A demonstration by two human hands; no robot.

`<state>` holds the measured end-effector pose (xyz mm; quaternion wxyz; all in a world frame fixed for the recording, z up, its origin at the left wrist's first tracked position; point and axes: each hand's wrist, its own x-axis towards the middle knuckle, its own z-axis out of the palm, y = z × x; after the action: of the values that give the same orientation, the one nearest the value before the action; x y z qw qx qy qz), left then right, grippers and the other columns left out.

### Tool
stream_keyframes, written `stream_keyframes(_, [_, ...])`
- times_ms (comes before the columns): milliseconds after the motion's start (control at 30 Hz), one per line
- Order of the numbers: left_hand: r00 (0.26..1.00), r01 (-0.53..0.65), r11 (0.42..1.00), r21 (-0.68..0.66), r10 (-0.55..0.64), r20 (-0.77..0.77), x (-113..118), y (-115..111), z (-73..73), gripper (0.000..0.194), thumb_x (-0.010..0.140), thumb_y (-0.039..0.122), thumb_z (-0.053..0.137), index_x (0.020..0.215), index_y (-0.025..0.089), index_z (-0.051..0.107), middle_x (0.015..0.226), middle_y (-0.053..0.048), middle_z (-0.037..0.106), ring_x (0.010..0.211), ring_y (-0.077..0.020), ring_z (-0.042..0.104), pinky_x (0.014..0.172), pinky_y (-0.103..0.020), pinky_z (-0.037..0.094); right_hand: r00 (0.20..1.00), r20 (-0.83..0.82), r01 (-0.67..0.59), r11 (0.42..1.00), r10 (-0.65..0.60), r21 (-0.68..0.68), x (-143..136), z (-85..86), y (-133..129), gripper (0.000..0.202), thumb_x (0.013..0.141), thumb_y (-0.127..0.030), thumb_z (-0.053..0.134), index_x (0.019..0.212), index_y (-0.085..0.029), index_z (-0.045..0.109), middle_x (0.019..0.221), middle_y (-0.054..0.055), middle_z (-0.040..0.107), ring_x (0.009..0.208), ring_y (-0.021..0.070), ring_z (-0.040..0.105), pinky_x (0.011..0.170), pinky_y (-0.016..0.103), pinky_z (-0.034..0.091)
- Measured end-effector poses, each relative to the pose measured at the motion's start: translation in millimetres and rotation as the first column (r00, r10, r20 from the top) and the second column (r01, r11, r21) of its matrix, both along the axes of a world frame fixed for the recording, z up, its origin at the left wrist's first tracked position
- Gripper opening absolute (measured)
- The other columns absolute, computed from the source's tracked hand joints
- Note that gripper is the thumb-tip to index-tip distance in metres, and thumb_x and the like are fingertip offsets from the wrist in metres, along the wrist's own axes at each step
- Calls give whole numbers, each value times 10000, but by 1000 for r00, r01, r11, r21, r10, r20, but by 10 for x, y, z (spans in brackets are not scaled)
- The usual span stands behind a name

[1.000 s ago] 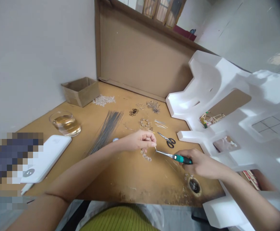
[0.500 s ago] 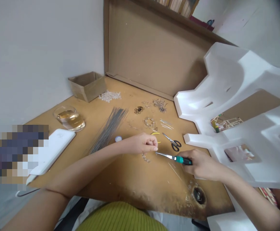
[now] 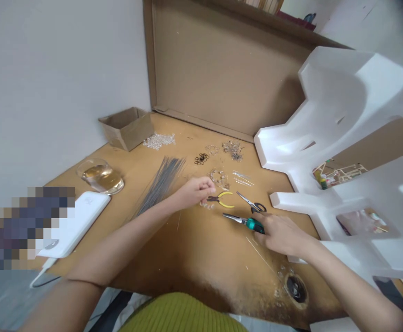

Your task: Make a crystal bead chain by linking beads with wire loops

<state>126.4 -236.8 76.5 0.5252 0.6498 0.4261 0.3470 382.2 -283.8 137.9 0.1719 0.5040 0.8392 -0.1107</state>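
Forearms [image 3: 137,235] angle inward, left hand [image 3: 195,191] curled, holding clear beads [image 3: 208,206], right hand [image 3: 281,232] gripping pliers [image 3: 252,223].

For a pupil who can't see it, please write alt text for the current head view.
A person's right hand holds green-and-black pliers over a brown table; the left hand holds clear beads near yellow-handled pliers. Around them: black-handled scissors, grey wires, a glass of amber liquid.

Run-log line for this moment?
left grip: holding clear beads; right grip: holding green-handled pliers; table: scissors, yellow-handled pliers
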Motion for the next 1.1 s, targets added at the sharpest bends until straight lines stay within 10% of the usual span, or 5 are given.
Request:
stream_keyframes(333, [787,27,930,-366,206,582,220,35,86,256,722,333,665,799,158,495,487,70,464,486,-61,428,631,-241,501,997,-59,-22,932,47,362,-355,-1082,-138,375,832,-386,475,1110,-149,560,1039,161,582,955,294,506,791,392,361])
stream_keyframes(600, [761,212,922,-324,52,647,351,-92,239,172,789,276,617,864,156,518,461,94,338,405,-28,291,437,-135,340,931,-360,34,972,53,233,-340,-945,-75,551,798,-456,531,1244,-132,522,1228,177,544,1148,312,443,954,443,318])
stream_keyframes(700, [705,309,893,-328,16,709,346,-68,350,136,798,235,603,859,153,513,455,96,297,391,-22,250,387,-119,231,726,-675,212,977,-132,38,-315,-528,124,399,873,-447,426,1086,-182,635,1045,116,653,948,234,570,851,374,402])
stream_keyframes(833, [661,304,908,-290,18,750,355,-1,518,121,798,205,595,861,149,509,447,96,293,374,-21,217,360,-129,157,194,-921,237,927,-339,-291,-326,-68,318,343,836,-470,504,851,-191,702,802,46,671,672,144,563,648,285,423])
stream_keyframes(1100, [713,100,978,-182,57,699,432,49,459,155,804,255,599,871,153,503,445,99,309,386,-23,199,378,-134,155,-185,-742,-251,761,-644,-598,-469,-227,415,267,807,-397,589,762,-145,666,712,28,631,413,45,432,403,211,264])
